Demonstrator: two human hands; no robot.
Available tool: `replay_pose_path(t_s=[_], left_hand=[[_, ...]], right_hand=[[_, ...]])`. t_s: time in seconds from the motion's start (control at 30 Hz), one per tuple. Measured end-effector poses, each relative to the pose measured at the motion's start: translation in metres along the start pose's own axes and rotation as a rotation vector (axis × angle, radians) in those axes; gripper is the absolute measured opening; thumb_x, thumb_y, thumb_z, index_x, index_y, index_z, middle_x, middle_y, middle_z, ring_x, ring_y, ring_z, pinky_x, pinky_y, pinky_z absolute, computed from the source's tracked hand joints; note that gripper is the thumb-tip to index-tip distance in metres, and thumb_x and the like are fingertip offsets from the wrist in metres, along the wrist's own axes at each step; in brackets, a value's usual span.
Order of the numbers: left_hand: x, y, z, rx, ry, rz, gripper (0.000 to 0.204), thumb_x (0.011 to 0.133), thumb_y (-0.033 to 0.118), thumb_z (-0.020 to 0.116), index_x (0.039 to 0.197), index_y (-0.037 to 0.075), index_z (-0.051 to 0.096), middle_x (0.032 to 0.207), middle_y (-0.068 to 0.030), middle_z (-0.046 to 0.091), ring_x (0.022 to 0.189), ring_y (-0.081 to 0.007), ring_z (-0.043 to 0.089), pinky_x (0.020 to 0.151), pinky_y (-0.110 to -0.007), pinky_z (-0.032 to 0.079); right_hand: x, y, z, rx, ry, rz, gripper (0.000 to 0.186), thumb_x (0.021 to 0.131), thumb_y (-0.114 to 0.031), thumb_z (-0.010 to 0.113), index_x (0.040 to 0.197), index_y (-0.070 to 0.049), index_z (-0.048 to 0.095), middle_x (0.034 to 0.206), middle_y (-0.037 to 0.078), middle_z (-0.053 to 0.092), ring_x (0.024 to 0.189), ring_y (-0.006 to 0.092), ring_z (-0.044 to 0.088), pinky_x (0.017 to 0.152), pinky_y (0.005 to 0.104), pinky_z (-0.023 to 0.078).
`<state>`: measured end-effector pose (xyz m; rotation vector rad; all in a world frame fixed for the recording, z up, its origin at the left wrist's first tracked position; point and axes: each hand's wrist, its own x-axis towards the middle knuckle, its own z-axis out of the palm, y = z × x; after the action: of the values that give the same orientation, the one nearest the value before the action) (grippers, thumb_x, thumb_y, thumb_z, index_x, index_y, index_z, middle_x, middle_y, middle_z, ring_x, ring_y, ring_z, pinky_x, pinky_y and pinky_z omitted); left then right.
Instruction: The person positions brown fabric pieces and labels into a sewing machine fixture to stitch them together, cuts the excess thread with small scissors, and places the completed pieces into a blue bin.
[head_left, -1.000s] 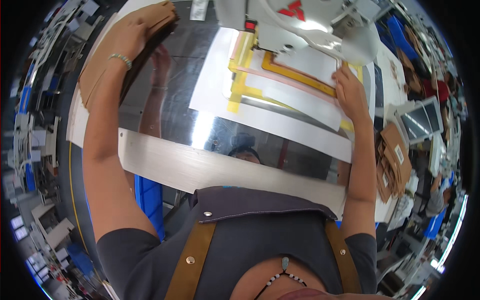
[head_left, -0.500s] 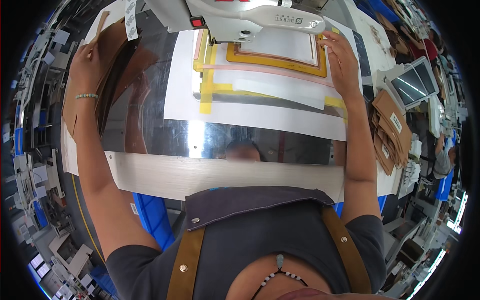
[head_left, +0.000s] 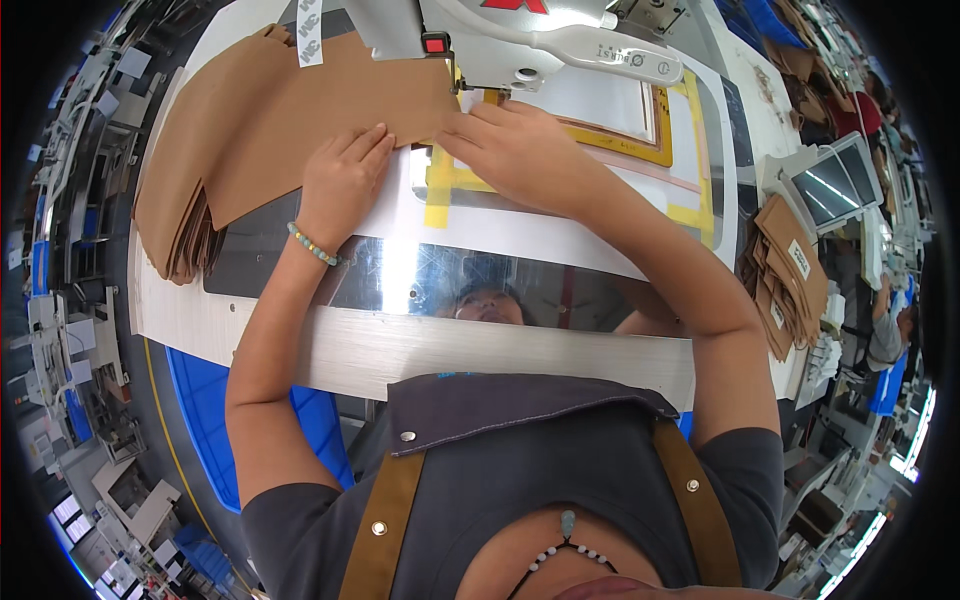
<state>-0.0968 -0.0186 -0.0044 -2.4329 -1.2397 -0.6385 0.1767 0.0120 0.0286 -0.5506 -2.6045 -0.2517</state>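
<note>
A brown fabric panel (head_left: 310, 105) stretches from the pile at the left toward the sewing machine's needle area. My left hand (head_left: 345, 180) grips its lower edge, fingers on top and the thumb out of sight. At the panel's right end, my right hand (head_left: 520, 155) pinches the corner, just below the machine head (head_left: 490, 50). Beneath my right hand lies a sewing template with a yellow frame (head_left: 660, 145) and yellow tape strips (head_left: 437, 190). The panel covers the template's left part.
A pile of folded brown fabric (head_left: 185, 215) hangs over the table's left side. More brown pieces (head_left: 785, 270) lie at the right by a tilted screen (head_left: 830, 175). A shiny metal plate (head_left: 430, 280) and a pale board (head_left: 480, 350) run along the near edge.
My left hand has moved right from the pile, and the brown panel now spreads across to the template. My right hand has moved left from the frame's right side to the panel's corner.
</note>
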Motion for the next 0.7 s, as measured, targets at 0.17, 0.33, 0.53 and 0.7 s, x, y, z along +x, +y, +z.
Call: replay_pose_path(t_s=[0.17, 0.33, 0.53, 0.7], left_hand=[[-0.009, 0.0, -0.013, -0.018, 0.0, -0.017, 0.018, 0.087, 0.004, 0.074, 0.104, 0.002, 0.076, 0.113, -0.0081, 0.077, 0.097, -0.0258, 0.072, 0.084, -0.037, 0.059], [-0.058, -0.033, -0.054, 0.071, -0.101, -0.142, 0.023, 0.086, 0.004, 0.066, 0.108, 0.0, 0.073, 0.114, -0.0092, 0.074, 0.102, -0.028, 0.07, 0.085, -0.038, 0.058], [-0.091, -0.07, -0.069, 0.22, -0.151, -0.176, 0.023, 0.086, -0.003, 0.068, 0.109, -0.003, 0.072, 0.114, -0.012, 0.073, 0.102, -0.0299, 0.069, 0.089, -0.039, 0.058], [-0.06, -0.065, -0.054, 0.13, -0.131, -0.089, 0.022, 0.087, -0.003, 0.068, 0.108, -0.003, 0.071, 0.11, -0.0124, 0.072, 0.102, -0.0309, 0.068, 0.088, -0.039, 0.058]], right_hand=[[0.015, 0.004, 0.04, -0.221, -0.065, -0.038, 0.017, 0.079, -0.013, 0.071, 0.095, -0.009, 0.067, 0.09, 0.0, 0.063, 0.09, 0.0168, 0.066, 0.071, 0.0313, 0.054], [0.007, -0.005, 0.027, -0.219, 0.004, -0.024, 0.012, 0.079, -0.013, 0.07, 0.089, -0.01, 0.065, 0.086, 0.001, 0.062, 0.087, 0.0161, 0.066, 0.068, 0.0299, 0.053], [-0.022, 0.0, 0.007, -0.232, -0.005, 0.017, 0.01, 0.079, -0.014, 0.069, 0.087, -0.011, 0.065, 0.087, 0.001, 0.061, 0.09, 0.0164, 0.063, 0.072, 0.0292, 0.053], [-0.056, 0.014, -0.026, -0.233, 0.019, 0.025, 0.011, 0.078, -0.013, 0.068, 0.087, -0.01, 0.065, 0.088, 0.001, 0.06, 0.09, 0.0175, 0.063, 0.073, 0.0301, 0.054]])
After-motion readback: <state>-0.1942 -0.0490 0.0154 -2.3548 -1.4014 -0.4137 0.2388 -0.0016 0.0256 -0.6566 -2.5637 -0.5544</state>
